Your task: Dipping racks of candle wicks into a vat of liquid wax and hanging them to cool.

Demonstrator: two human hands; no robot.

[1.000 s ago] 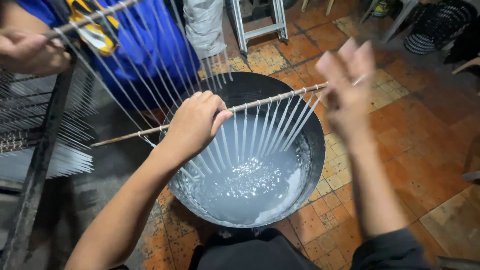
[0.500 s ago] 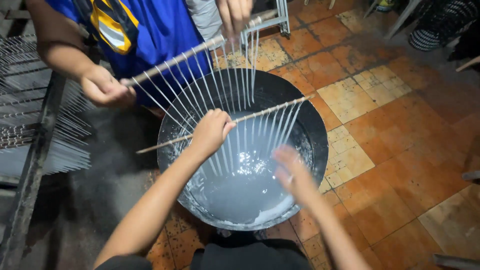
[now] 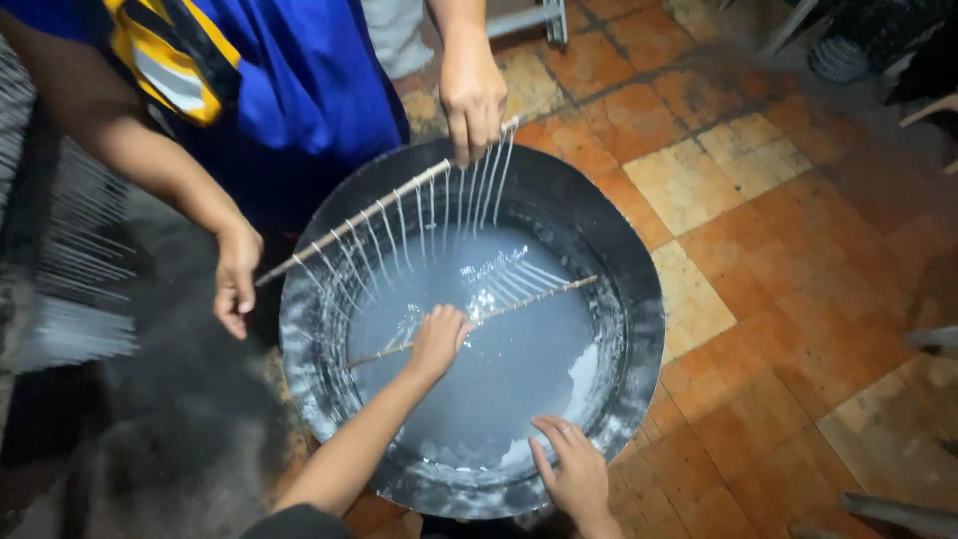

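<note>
Left arm: bare from wrist to elbow, no watch or band.
Left hand (image 3: 439, 339): bare, no glove or ring.
Right hand (image 3: 574, 474): bare, ungloved.
Clothing: dark fabric at the bottom edge, perhaps a sleeve.

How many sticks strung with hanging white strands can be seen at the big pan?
2. One stick is lowered into the pale liquid, gripped by the left hand. The other stick hangs over the pan's far rim, held by a co-worker's hands.

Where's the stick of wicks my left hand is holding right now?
The stick of wicks lies across the middle of the big black pan, dipped in the pale liquid, with your left hand gripping it left of centre.
</note>
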